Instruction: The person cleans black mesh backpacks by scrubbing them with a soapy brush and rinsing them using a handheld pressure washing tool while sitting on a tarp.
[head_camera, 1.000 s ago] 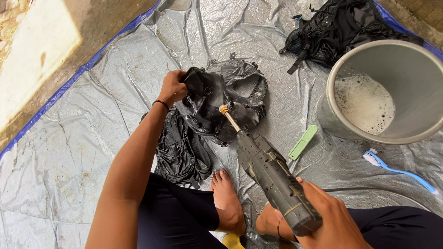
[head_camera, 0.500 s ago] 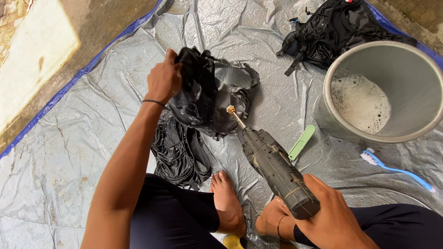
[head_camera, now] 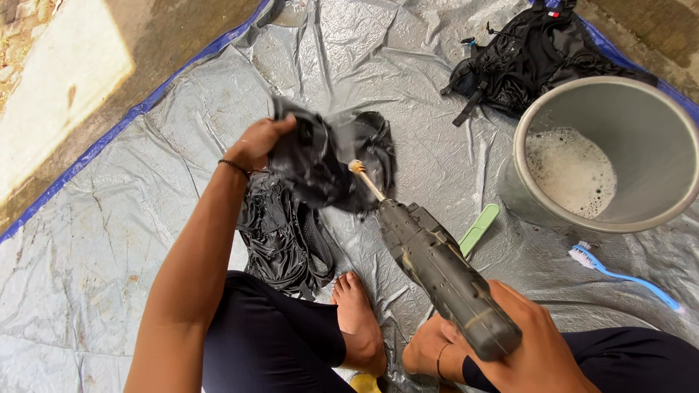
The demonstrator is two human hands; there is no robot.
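Note:
My left hand (head_camera: 261,143) grips a wet black bag (head_camera: 328,164) and holds it lifted off the grey tarp (head_camera: 131,218). My right hand (head_camera: 528,348) holds a dark spray gun (head_camera: 440,273) by its grip. The gun's thin brass nozzle (head_camera: 362,178) points at the black bag and its tip touches or nearly touches the fabric. More black straps and fabric (head_camera: 280,236) lie on the tarp under my left forearm. My bare feet (head_camera: 360,324) rest on the tarp below the gun.
A grey bucket (head_camera: 659,138) with soapy water stands at the right. A green brush handle (head_camera: 479,229) lies beside it and a blue toothbrush (head_camera: 622,276) lies below it. Another black bag (head_camera: 535,58) lies at the top right. Bare ground borders the tarp's blue edge at upper left.
My left hand has raised and turned the black bag, bunching it up. The spray gun has stayed aimed at it, its nozzle now closer to the fabric.

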